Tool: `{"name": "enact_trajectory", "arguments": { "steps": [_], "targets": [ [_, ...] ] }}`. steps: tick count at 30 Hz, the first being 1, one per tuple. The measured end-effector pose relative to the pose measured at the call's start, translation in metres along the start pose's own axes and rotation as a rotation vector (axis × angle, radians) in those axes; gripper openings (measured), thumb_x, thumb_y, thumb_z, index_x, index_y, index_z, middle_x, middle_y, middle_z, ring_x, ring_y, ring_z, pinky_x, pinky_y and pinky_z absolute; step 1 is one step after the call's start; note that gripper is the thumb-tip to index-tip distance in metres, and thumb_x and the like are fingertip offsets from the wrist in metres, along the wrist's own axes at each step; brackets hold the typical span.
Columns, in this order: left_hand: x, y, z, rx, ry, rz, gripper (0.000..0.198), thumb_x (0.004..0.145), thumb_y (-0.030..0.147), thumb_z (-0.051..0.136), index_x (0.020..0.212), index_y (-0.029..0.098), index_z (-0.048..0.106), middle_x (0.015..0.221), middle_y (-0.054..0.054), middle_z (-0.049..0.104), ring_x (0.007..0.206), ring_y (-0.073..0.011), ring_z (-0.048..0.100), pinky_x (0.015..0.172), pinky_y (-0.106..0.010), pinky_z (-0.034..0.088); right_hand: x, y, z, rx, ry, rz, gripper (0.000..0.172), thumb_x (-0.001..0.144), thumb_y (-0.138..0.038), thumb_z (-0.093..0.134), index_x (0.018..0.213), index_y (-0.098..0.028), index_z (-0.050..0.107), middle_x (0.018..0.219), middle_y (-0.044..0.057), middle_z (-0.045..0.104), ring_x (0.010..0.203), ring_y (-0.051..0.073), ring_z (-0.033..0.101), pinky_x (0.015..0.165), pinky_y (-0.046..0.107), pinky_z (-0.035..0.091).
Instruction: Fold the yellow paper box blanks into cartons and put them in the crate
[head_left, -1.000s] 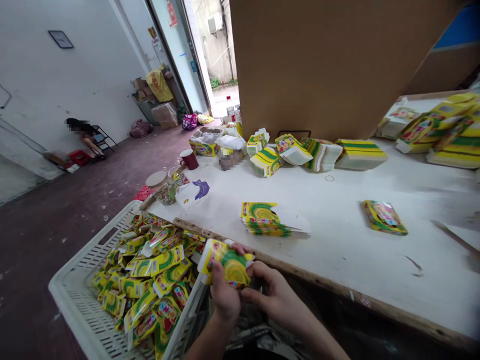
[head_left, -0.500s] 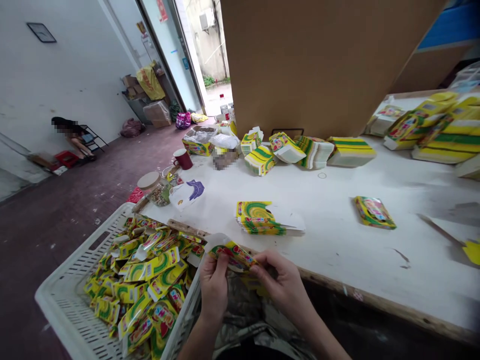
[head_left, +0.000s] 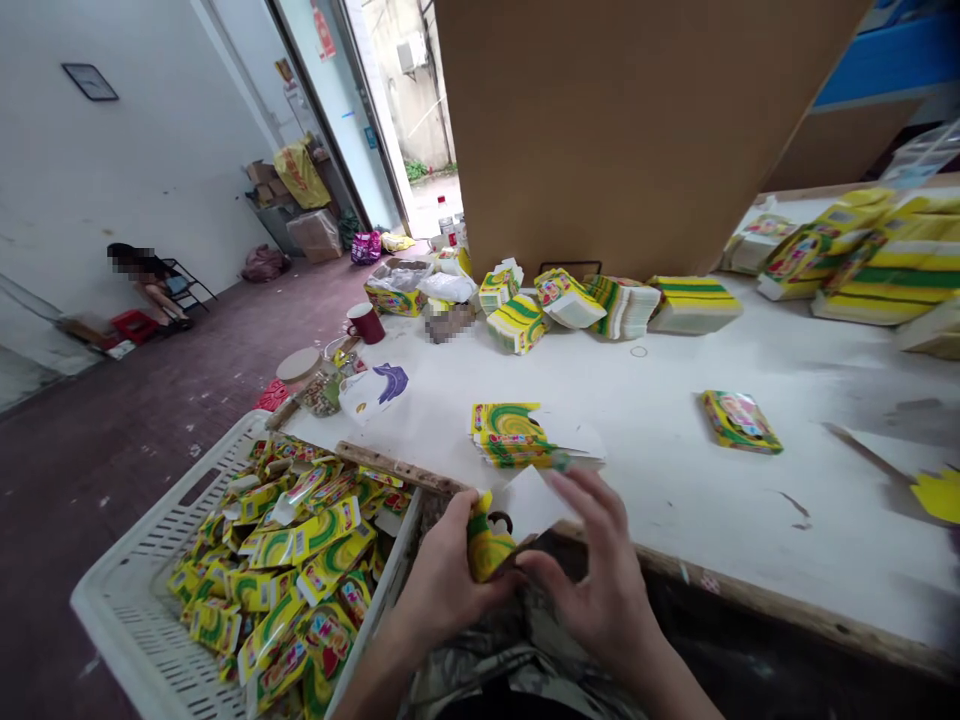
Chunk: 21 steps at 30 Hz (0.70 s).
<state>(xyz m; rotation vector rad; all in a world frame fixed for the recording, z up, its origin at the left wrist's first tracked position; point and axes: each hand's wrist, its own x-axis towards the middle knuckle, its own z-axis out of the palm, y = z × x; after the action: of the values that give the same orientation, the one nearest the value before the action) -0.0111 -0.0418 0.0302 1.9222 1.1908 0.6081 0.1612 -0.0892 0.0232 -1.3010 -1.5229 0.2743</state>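
My left hand (head_left: 448,570) grips a small yellow-and-green printed carton (head_left: 486,552), its thumb along one side. The carton is partly folded. A white inner panel (head_left: 531,500) stands up from it, and a dark round shape shows at its opening. To the right, my right hand (head_left: 604,575) has its fingers spread and slightly blurred; its thumb is at the carton's lower edge, and its fingertips are near the white panel. On the table just beyond the hands lies a stack of flat printed cartons (head_left: 510,435).
A white plastic basket (head_left: 127,590) full of folded cartons stands at left against the table edge (head_left: 810,610). A single carton (head_left: 742,420) lies at right. Carton bundles (head_left: 694,303) line the back before a large cardboard box (head_left: 630,130). A red mug (head_left: 366,322) and jar (head_left: 322,388) stand at left.
The carton has turned in my left hand and now shows its white panel upright. My right hand has loosened its pinch, spreading its fingers and moving slightly right.
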Motion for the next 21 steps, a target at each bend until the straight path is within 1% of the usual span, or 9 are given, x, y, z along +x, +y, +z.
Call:
{"name": "enact_trajectory", "arguments": {
  "steps": [2,5,7,8,10,13,17,19,21],
  "targets": [
    [-0.002,-0.006,0.015,0.057,0.112,0.021,0.07,0.066,0.037,0.077,0.124,0.017,0.043,0.106,-0.013,0.067,0.092,-0.0298,0.065,0.078,-0.04,0.054,-0.003,0.002,0.005,0.252,0.038,0.267,0.067,0.083,-0.032,0.063,0.142,-0.026,0.032,0.143,0.014,0.041,0.133,0.032,0.038,0.108,0.055,0.032],
    [-0.009,-0.014,0.029,0.098,0.179,0.103,0.076,0.068,0.039,0.076,0.129,0.017,0.037,0.107,-0.014,0.067,0.09,-0.03,0.067,0.074,-0.039,0.055,-0.002,0.001,0.009,0.817,-0.119,0.692,0.056,0.084,-0.038,0.06,0.134,-0.022,0.041,0.133,0.013,0.055,0.118,0.028,0.055,0.101,0.048,0.042],
    [-0.013,-0.018,0.033,0.125,0.22,0.164,0.075,0.072,0.039,0.074,0.131,0.018,0.033,0.111,-0.015,0.066,0.092,-0.0298,0.068,0.075,-0.038,0.055,0.001,-0.004,0.011,1.124,-0.176,0.867,0.053,0.079,-0.036,0.066,0.127,-0.021,0.05,0.123,0.01,0.063,0.11,0.026,0.061,0.098,0.043,0.045],
    [-0.014,-0.02,0.035,0.136,0.244,0.189,0.075,0.073,0.039,0.073,0.132,0.018,0.032,0.112,-0.015,0.065,0.093,-0.0298,0.068,0.075,-0.038,0.056,0.003,-0.006,0.012,1.227,-0.184,0.889,0.054,0.075,-0.034,0.071,0.124,-0.02,0.054,0.12,0.009,0.066,0.108,0.025,0.062,0.098,0.041,0.045],
    [-0.013,-0.024,0.038,0.149,0.284,0.222,0.077,0.074,0.04,0.072,0.134,0.017,0.03,0.112,-0.015,0.065,0.092,-0.03,0.068,0.073,-0.038,0.056,0.004,-0.008,0.015,1.346,-0.198,0.838,0.055,0.069,-0.03,0.077,0.119,-0.02,0.059,0.116,0.007,0.068,0.108,0.024,0.062,0.1,0.039,0.043],
    [-0.008,-0.029,0.04,0.161,0.306,0.237,0.076,0.076,0.042,0.068,0.136,0.017,0.029,0.113,-0.016,0.063,0.087,-0.0294,0.069,0.066,-0.038,0.057,0.002,-0.006,0.02,1.363,-0.199,0.794,0.054,0.067,-0.032,0.08,0.117,-0.019,0.063,0.115,0.006,0.068,0.112,0.024,0.06,0.103,0.039,0.04],
    [-0.003,-0.034,0.039,0.23,0.284,0.361,0.058,0.076,0.041,0.067,0.124,0.022,0.04,0.108,-0.012,0.064,0.078,-0.0262,0.07,0.059,-0.034,0.057,-0.003,0.001,0.023,1.13,-0.201,0.813,0.048,0.078,-0.046,0.07,0.119,-0.022,0.063,0.122,0.005,0.066,0.115,0.023,0.058,0.105,0.04,0.039],
    [-0.002,-0.039,0.037,0.256,0.23,0.348,0.055,0.075,0.04,0.068,0.12,0.024,0.041,0.102,-0.01,0.066,0.075,-0.0266,0.071,0.057,-0.034,0.058,-0.005,0.003,0.022,0.934,-0.231,0.716,0.05,0.084,-0.053,0.06,0.125,-0.024,0.06,0.127,0.005,0.063,0.119,0.022,0.056,0.107,0.04,0.037],
    [0.0,-0.046,0.035,0.237,0.163,0.244,0.059,0.073,0.04,0.068,0.123,0.023,0.04,0.1,-0.01,0.068,0.076,-0.0283,0.071,0.058,-0.036,0.058,-0.007,0.003,0.019,0.758,-0.256,0.559,0.058,0.089,-0.052,0.053,0.139,-0.024,0.046,0.136,0.007,0.055,0.126,0.023,0.05,0.11,0.041,0.033]
  ]
}}
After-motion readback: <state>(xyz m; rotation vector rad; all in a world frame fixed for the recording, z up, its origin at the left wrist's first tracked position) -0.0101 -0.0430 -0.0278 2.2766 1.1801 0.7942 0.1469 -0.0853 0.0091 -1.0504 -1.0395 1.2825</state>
